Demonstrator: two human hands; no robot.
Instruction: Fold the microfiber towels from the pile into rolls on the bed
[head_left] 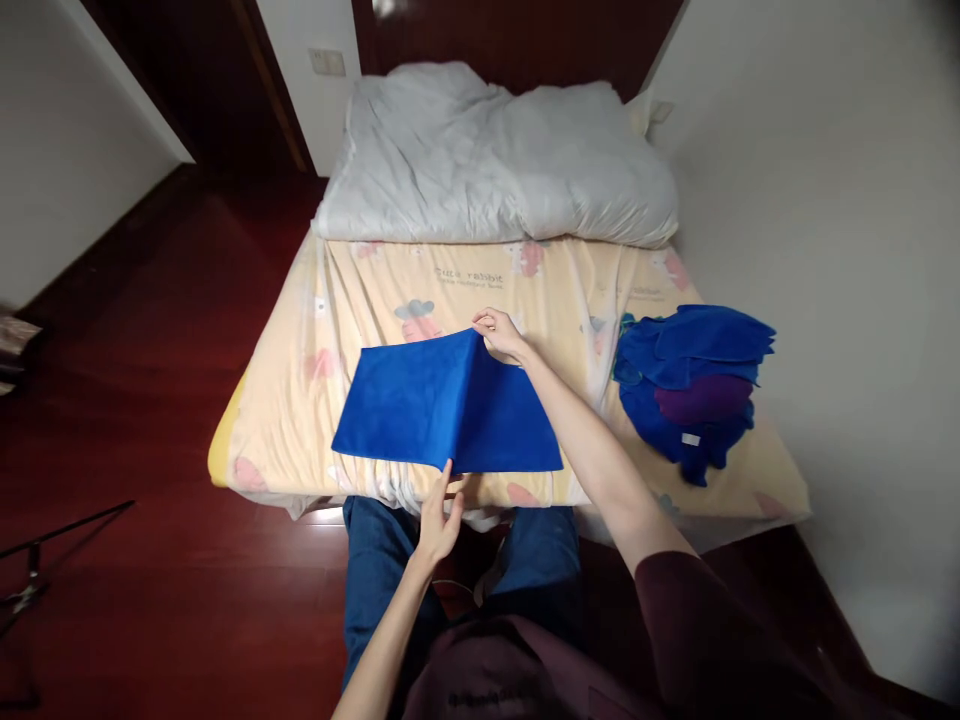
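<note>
The right hand pinches the far edge of the blue cloth and lifts it a little, so a ridge runs through the cloth from this hand to the near edge. The left hand grips that near edge at the ridge, with fingers closed on the fabric. The cloth lies on the bed, at its near side, partly spread flat. It seems that the fold along the middle is begun but not pressed down. To the right of the cloth, well apart, a pile of blue and purple cloths waits, unfolded as far as I can judge. Beyond the cloth, a white duvet lies bunched.
</note>
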